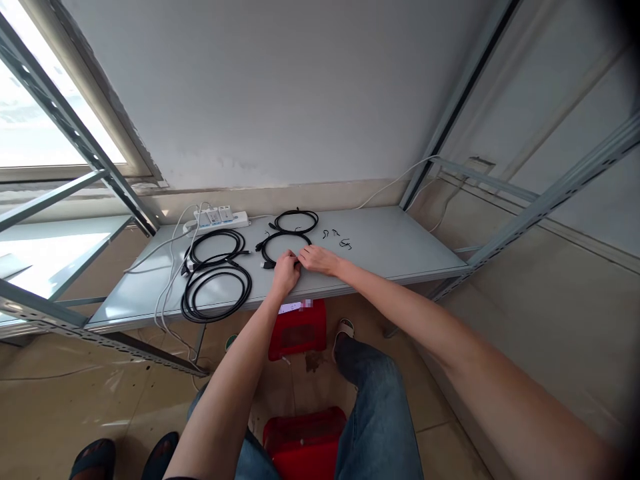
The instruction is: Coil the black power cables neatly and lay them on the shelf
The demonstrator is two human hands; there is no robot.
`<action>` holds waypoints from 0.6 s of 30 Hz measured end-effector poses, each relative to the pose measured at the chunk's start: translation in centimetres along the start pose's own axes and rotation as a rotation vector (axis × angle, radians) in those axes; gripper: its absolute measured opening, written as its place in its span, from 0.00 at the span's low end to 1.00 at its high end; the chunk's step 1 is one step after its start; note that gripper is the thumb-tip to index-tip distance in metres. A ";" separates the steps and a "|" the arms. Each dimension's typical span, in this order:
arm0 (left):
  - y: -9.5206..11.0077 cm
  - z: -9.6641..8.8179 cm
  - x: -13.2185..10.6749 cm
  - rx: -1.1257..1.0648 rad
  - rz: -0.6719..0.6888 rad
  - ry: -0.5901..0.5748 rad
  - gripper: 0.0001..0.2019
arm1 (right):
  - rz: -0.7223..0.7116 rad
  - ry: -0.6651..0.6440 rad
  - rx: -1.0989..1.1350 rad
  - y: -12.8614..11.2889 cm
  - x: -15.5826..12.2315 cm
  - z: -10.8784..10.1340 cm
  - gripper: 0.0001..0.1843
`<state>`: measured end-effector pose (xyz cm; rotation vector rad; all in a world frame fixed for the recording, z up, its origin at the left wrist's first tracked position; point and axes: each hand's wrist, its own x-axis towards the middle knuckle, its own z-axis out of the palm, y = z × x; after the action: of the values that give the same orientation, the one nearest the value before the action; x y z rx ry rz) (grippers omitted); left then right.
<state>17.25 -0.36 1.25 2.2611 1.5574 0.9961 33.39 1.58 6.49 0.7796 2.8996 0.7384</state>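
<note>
My left hand [287, 272] and my right hand [317, 259] meet at the near side of a coiled black cable [268, 248] on the shelf. The fingers of both are closed around the coil's near edge; anything finer between the fingertips is hidden. Plugs on this cable stick out at its left side. Just behind it lies a smaller black cable coil [316, 219]. To the left are two larger black cable coils, one farther back [220, 233] and one nearer [249, 283]. Several short black ties [345, 244] lie loose right of my hands.
A white power strip [240, 220] with adapters stands at the back left, its white cords hanging over the front edge. Metal uprights [430, 160] frame the shelf [400, 247]. Below are a red box [300, 330] and a red stool [305, 447]. Another person's sandalled feet [95, 459] show lower left.
</note>
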 end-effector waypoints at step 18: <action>0.3 -0.5 -0.1 0.027 -0.035 -0.017 0.13 | 1.463 -0.017 1.807 -1.1 1.6 -1.1 0.05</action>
<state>17.16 -0.69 1.72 2.2464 1.6072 0.9493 31.27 1.08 7.07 2.6013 1.5625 -2.2102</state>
